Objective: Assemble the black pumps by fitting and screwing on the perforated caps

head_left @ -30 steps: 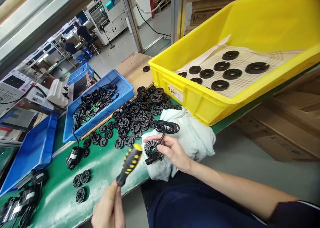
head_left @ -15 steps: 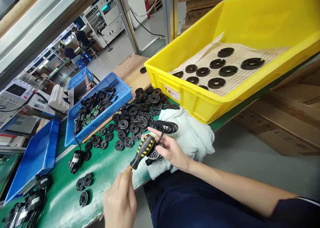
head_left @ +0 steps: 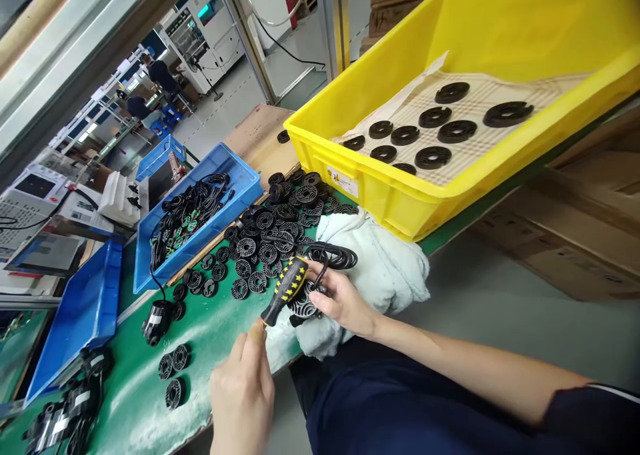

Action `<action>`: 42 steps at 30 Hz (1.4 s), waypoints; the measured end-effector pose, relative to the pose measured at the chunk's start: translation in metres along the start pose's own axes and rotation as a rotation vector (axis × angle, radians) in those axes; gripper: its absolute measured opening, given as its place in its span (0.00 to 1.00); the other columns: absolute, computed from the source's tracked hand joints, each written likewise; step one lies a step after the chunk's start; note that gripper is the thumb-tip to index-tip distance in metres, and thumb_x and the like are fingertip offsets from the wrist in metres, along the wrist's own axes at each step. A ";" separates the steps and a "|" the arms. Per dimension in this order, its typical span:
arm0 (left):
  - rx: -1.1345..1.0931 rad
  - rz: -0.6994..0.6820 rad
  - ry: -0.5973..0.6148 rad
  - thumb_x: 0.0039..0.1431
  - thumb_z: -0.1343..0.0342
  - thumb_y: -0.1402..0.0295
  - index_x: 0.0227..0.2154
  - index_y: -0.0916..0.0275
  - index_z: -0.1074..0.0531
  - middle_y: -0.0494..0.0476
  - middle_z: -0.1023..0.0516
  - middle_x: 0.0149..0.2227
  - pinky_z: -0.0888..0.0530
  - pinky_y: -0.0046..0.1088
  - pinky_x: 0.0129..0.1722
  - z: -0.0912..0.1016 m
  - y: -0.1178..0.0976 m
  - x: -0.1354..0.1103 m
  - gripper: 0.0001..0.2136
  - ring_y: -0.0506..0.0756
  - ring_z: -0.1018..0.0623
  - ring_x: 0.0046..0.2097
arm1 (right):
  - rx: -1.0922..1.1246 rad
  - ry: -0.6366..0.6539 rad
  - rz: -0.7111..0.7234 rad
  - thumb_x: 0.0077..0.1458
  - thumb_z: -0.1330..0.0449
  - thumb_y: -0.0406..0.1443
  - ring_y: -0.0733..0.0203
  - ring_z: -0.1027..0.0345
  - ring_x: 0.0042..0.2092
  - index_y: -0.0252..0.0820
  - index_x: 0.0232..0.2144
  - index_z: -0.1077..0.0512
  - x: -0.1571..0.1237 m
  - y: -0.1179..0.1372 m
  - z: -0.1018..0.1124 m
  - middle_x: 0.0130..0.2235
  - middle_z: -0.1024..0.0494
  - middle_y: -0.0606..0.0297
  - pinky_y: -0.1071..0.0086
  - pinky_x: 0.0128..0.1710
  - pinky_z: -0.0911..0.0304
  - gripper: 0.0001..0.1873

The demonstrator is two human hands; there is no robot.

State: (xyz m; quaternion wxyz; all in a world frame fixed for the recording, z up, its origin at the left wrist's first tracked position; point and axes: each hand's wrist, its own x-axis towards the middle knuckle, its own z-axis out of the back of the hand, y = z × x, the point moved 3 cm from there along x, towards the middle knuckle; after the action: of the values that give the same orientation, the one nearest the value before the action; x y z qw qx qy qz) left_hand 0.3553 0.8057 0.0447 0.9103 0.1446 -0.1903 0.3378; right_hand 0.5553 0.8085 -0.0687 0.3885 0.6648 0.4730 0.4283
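Observation:
My left hand (head_left: 243, 382) is closed around the shaft end of a screwdriver (head_left: 285, 292), whose black handle with yellow stars points up and away. The butt of that handle is close to my right hand (head_left: 345, 302). My right hand grips a black motor unit (head_left: 305, 307) with a grooved round face, partly hidden behind the handle and my fingers. A black cable (head_left: 333, 255) lies coiled just beyond my right fingers. Underneath is a pale folded towel (head_left: 373, 262). Many loose black grooved discs (head_left: 257, 282) are heaped on the green bench top (head_left: 133, 382) beyond the hands.
A yellow bin (head_left: 370, 195) with black slotted rings on a cloth stands at the right. Beyond the discs, a blue tray (head_left: 245, 172) contains cables and green circuit boards. More motor units (head_left: 65, 412) lie at the left, near another blue tray (head_left: 95, 302). People sit far back.
The screwdriver handle has shifted slightly towards the lower left, still in my left hand. My right fingers have drawn in closer around the motor unit. The view has turned a little.

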 end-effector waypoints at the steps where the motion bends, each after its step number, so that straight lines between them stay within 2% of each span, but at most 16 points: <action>1: -0.005 0.010 0.002 0.75 0.56 0.70 0.49 0.65 0.28 0.56 0.18 0.32 0.31 0.21 0.22 -0.002 -0.002 -0.001 0.12 0.50 0.18 0.27 | -0.018 0.001 0.000 0.58 0.39 0.51 0.45 0.28 0.58 0.42 0.61 0.32 0.000 -0.002 0.001 0.55 0.22 0.53 0.49 0.62 0.35 0.33; 5: 0.009 0.026 -0.034 0.75 0.56 0.71 0.50 0.65 0.29 0.53 0.21 0.29 0.33 0.22 0.21 -0.009 -0.009 -0.007 0.11 0.49 0.21 0.24 | -0.138 0.066 0.051 0.59 0.41 0.56 0.43 0.28 0.58 0.40 0.54 0.27 0.002 -0.005 0.008 0.54 0.21 0.52 0.48 0.61 0.34 0.32; 8: 0.024 0.030 -0.051 0.74 0.54 0.73 0.51 0.64 0.29 0.52 0.22 0.28 0.34 0.24 0.21 -0.013 -0.011 -0.013 0.11 0.49 0.23 0.23 | -0.238 0.116 0.112 0.46 0.32 0.60 0.40 0.28 0.57 0.39 0.56 0.28 0.003 -0.003 0.011 0.55 0.22 0.50 0.48 0.59 0.32 0.43; 10: 0.048 0.030 -0.055 0.74 0.54 0.73 0.51 0.64 0.29 0.53 0.21 0.30 0.33 0.24 0.22 -0.014 -0.012 -0.014 0.11 0.50 0.22 0.24 | -0.314 0.145 0.120 0.40 0.26 0.57 0.41 0.26 0.55 0.40 0.57 0.30 0.004 -0.001 0.009 0.55 0.22 0.52 0.50 0.58 0.31 0.47; 14: 0.154 0.032 -0.068 0.74 0.55 0.74 0.51 0.67 0.30 0.55 0.20 0.32 0.33 0.25 0.22 -0.015 -0.018 -0.011 0.11 0.51 0.22 0.24 | -0.469 0.084 0.107 0.45 0.25 0.44 0.47 0.23 0.50 0.41 0.54 0.30 0.006 -0.001 -0.001 0.50 0.20 0.55 0.54 0.54 0.29 0.36; 19: 0.193 0.098 -0.078 0.71 0.53 0.76 0.52 0.66 0.29 0.57 0.17 0.33 0.32 0.27 0.19 -0.009 -0.025 -0.014 0.12 0.51 0.22 0.22 | -0.560 -0.075 0.194 0.49 0.28 0.38 0.48 0.24 0.49 0.42 0.50 0.31 0.001 -0.003 -0.015 0.47 0.20 0.56 0.54 0.53 0.29 0.27; 23: 0.029 0.246 -0.099 0.66 0.46 0.68 0.62 0.54 0.31 0.58 0.15 0.39 0.24 0.32 0.23 -0.004 -0.017 -0.038 0.22 0.60 0.16 0.31 | -0.589 -0.180 0.305 0.50 0.31 0.34 0.48 0.25 0.49 0.44 0.49 0.32 -0.004 -0.004 -0.021 0.46 0.21 0.57 0.54 0.52 0.28 0.24; 26: -0.006 0.254 -0.058 0.63 0.43 0.64 0.62 0.46 0.30 0.55 0.15 0.36 0.21 0.38 0.24 -0.011 -0.020 -0.048 0.24 0.65 0.16 0.34 | -0.626 -0.209 0.362 0.50 0.32 0.32 0.47 0.25 0.49 0.43 0.49 0.32 -0.006 -0.005 -0.023 0.46 0.21 0.56 0.53 0.51 0.28 0.23; 28: 0.001 0.236 -0.040 0.64 0.45 0.68 0.60 0.49 0.28 0.56 0.15 0.36 0.23 0.34 0.23 -0.018 -0.029 -0.046 0.22 0.61 0.16 0.31 | -0.645 -0.224 0.337 0.50 0.33 0.32 0.46 0.25 0.48 0.43 0.46 0.31 -0.006 -0.008 -0.024 0.44 0.21 0.56 0.53 0.49 0.27 0.20; 31: 0.054 0.197 -0.018 0.67 0.51 0.77 0.55 0.61 0.27 0.59 0.15 0.36 0.28 0.26 0.20 -0.022 -0.044 -0.033 0.17 0.54 0.18 0.26 | -0.660 -0.228 0.256 0.49 0.33 0.32 0.46 0.24 0.44 0.44 0.38 0.30 -0.006 -0.012 -0.024 0.40 0.21 0.58 0.54 0.46 0.26 0.14; 34: 0.093 0.145 -0.017 0.69 0.53 0.77 0.51 0.66 0.27 0.61 0.15 0.36 0.29 0.24 0.21 -0.012 -0.048 -0.023 0.13 0.53 0.18 0.26 | -0.659 -0.216 0.235 0.47 0.34 0.31 0.46 0.24 0.44 0.45 0.38 0.30 -0.005 -0.011 -0.025 0.41 0.20 0.59 0.55 0.46 0.26 0.15; 36: 0.100 0.151 -0.093 0.69 0.49 0.76 0.50 0.65 0.27 0.61 0.15 0.36 0.28 0.24 0.22 0.002 -0.042 -0.023 0.11 0.53 0.18 0.27 | -0.642 -0.219 0.273 0.47 0.35 0.31 0.46 0.25 0.46 0.45 0.42 0.31 -0.004 -0.007 -0.025 0.43 0.20 0.58 0.55 0.48 0.27 0.18; 39: 0.081 0.253 -0.233 0.67 0.45 0.75 0.53 0.62 0.26 0.57 0.15 0.33 0.27 0.26 0.23 0.017 -0.032 -0.032 0.14 0.54 0.19 0.26 | -0.621 -0.222 0.364 0.48 0.36 0.30 0.47 0.25 0.49 0.45 0.48 0.33 -0.004 -0.002 -0.025 0.46 0.21 0.57 0.53 0.51 0.27 0.23; 42: -0.023 0.253 -0.175 0.69 0.50 0.74 0.56 0.59 0.26 0.55 0.16 0.33 0.25 0.29 0.23 0.010 -0.035 -0.033 0.16 0.55 0.20 0.26 | -0.623 -0.216 0.354 0.48 0.36 0.30 0.45 0.25 0.49 0.46 0.48 0.33 -0.004 -0.005 -0.025 0.46 0.22 0.56 0.51 0.52 0.28 0.24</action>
State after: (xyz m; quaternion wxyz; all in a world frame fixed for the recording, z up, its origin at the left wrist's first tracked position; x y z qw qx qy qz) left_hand 0.3532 0.7585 0.0341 0.8422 0.1381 -0.2893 0.4336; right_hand 0.5295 0.8089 -0.0659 0.5398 0.6275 0.1540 0.5396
